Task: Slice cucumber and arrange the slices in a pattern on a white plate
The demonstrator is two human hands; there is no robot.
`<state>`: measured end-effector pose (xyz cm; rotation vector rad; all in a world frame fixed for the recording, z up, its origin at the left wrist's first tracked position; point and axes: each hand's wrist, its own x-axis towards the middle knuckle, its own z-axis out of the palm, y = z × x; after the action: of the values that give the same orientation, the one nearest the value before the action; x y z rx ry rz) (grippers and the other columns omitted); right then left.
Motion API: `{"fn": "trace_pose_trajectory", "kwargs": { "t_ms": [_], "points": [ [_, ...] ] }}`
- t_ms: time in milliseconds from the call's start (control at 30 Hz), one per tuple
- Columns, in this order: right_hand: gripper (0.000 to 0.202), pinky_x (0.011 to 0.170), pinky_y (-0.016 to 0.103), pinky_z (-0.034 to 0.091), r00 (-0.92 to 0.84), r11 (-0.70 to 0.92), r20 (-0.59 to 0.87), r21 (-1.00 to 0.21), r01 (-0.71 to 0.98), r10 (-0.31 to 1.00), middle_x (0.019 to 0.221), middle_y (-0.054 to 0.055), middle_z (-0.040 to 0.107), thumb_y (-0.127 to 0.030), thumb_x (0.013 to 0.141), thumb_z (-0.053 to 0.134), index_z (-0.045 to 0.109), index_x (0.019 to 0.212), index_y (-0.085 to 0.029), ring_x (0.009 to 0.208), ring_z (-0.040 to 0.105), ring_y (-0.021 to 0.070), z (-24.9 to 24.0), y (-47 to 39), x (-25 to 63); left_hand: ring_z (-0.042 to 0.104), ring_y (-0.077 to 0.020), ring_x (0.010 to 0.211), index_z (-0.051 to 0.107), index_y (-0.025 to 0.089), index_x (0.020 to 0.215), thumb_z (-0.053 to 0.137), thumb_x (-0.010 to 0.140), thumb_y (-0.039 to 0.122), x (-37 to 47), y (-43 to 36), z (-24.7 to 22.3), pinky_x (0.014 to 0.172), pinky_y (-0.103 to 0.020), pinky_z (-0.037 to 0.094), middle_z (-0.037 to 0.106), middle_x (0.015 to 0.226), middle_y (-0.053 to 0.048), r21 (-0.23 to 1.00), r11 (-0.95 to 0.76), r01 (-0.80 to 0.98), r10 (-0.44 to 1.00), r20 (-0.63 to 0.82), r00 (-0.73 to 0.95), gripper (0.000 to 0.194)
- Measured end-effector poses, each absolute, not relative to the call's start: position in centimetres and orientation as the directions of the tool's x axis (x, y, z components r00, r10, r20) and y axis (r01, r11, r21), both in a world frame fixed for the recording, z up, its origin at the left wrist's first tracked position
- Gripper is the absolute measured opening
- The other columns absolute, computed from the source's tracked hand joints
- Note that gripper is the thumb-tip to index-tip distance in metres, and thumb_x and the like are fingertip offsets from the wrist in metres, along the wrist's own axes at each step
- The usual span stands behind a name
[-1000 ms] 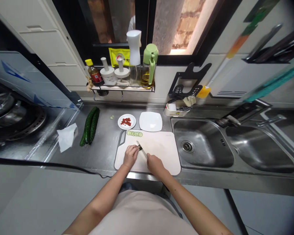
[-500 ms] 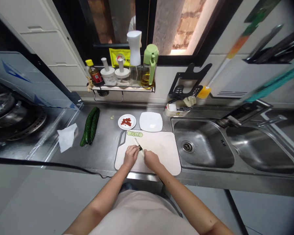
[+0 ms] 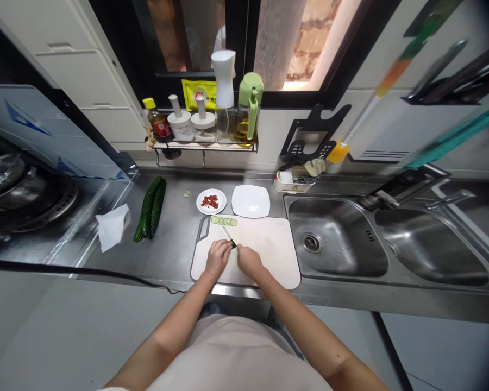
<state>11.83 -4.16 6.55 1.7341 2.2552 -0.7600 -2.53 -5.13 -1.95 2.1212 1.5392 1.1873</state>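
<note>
My left hand is closed on a short dark green piece of cucumber, mostly hidden by the fingers, over the white cutting board. My right hand grips a knife whose slim blade points up and left, against the cucumber piece. A row of thin cucumber slices lies along the board's far left edge. Just beyond the board stand a small white plate of chopped red pieces and a bare white square plate.
Whole cucumbers and a white paper towel lie on the steel counter to the left. A double sink is at the right. Above the counter, a rack holds seasoning jars and an oil bottle. A pot sits at far left.
My right hand and the knife have shifted slightly left and up, closer to my left hand. My left hand stays on the cucumber piece.
</note>
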Motion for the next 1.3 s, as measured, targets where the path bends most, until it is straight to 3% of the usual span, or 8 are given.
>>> {"fn": "trace_pose_trajectory", "kwargs": {
  "t_ms": [867, 1300],
  "points": [
    [0.031, 0.07, 0.03, 0.044, -0.256, 0.17, -0.522, -0.207, 0.963, 0.814, 0.097, 0.015, 0.067, -0.004, 0.085, 0.033, 0.052, 0.108, -0.013, 0.092, 0.065, 0.0235, 6.8, -8.3, 14.7, 0.058, -0.0183, 0.093, 0.066, 0.019, 0.097, 0.049, 0.091, 0.023, -2.5, -5.1, -2.2, 0.083, -0.036, 0.05, 0.065, 0.095, -0.007, 0.622, -0.406, 0.669, 0.876, 0.473, 0.092, 0.018],
    [0.028, 0.071, 0.028, 0.044, -0.27, 0.175, -0.524, -0.225, 0.959, 0.808, 0.098, 0.015, 0.067, -0.006, 0.085, 0.038, 0.051, 0.108, -0.014, 0.094, 0.065, 0.0226, 6.8, -5.8, 13.1, 0.058, -0.0188, 0.093, 0.066, 0.019, 0.097, 0.049, 0.091, 0.023, -2.6, -5.1, -2.3, 0.083, -0.037, 0.05, 0.066, 0.096, -0.008, 0.622, -0.408, 0.668, 0.877, 0.471, 0.097, 0.019]
  ]
}}
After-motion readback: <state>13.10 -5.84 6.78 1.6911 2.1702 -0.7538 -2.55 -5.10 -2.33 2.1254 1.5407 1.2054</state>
